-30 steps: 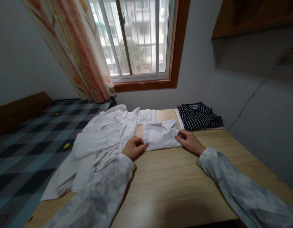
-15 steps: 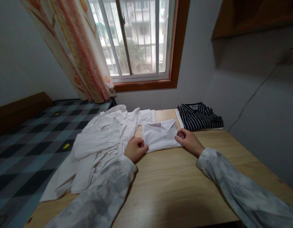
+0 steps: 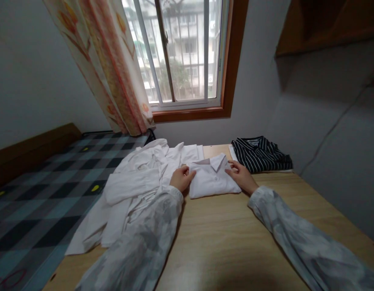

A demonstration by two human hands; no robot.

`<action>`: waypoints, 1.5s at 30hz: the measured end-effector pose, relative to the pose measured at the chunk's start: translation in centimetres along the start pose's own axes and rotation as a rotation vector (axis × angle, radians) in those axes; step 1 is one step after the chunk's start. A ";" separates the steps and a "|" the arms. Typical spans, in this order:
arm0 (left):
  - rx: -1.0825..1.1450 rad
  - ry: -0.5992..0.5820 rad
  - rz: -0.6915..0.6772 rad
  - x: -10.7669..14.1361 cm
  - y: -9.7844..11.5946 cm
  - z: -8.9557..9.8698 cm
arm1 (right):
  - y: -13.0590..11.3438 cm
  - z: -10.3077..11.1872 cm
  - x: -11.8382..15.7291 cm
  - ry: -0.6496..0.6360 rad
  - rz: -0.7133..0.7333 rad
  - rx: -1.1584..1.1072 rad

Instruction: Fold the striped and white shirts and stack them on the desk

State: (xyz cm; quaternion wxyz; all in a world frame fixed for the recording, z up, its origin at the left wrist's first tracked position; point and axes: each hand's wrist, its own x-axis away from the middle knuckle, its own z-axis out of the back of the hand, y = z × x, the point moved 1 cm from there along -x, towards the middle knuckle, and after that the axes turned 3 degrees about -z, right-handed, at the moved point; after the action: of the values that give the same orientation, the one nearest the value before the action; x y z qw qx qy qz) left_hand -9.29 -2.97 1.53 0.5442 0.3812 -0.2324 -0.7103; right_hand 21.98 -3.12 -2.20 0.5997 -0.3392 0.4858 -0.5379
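A folded white shirt point(image 3: 214, 181) lies on the wooden table point(image 3: 223, 230), its collar at the far edge and a button showing in front. My left hand point(image 3: 182, 178) pinches its left side near the collar. At the right side, the thumb and fingers of my right hand point(image 3: 241, 176) grip the shirt's edge. Just left of my left hand, a loose heap of white garments point(image 3: 129, 188) spreads over the table's left part. A folded black-and-white striped garment point(image 3: 259, 154) rests on something white at the back right.
Left of the table is a bed with a checked cover point(image 3: 50, 198). Behind stand a window point(image 3: 187, 52) and a floral curtain point(image 3: 108, 68). A wooden shelf point(image 3: 329, 36) hangs at the upper right, above a cable on the wall.
Both hands have moved from the shirt's near corners toward its collar end, still gripping the sides. The whole view has shifted slightly, so the scene sits farther right and lower.
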 end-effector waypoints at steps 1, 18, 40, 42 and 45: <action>-0.017 0.030 -0.005 0.2 -0.1 -0.2 | 0.1 0.0 0.0 0.012 0.012 0.016; -0.219 -0.220 -0.617 4.4 3.8 -1.0 | -0.9 0.8 4.6 -0.025 0.028 0.020; -0.033 0.015 -0.037 5.7 0.0 0.5 | -1.5 3.9 4.8 -0.330 -0.064 0.119; 0.104 -0.012 -0.058 5.5 -0.1 0.5 | -1.5 3.9 4.8 -0.310 -0.060 0.095; 0.249 -0.005 -0.060 5.3 0.2 0.4 | -1.3 3.8 4.9 -0.255 -0.102 0.048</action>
State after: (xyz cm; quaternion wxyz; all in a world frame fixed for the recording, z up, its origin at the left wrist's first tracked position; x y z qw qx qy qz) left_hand -10.16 -8.10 0.38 0.4706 0.4509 -0.3087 -0.6927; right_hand 24.95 -8.61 -0.87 0.6363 -0.4147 0.3745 -0.5318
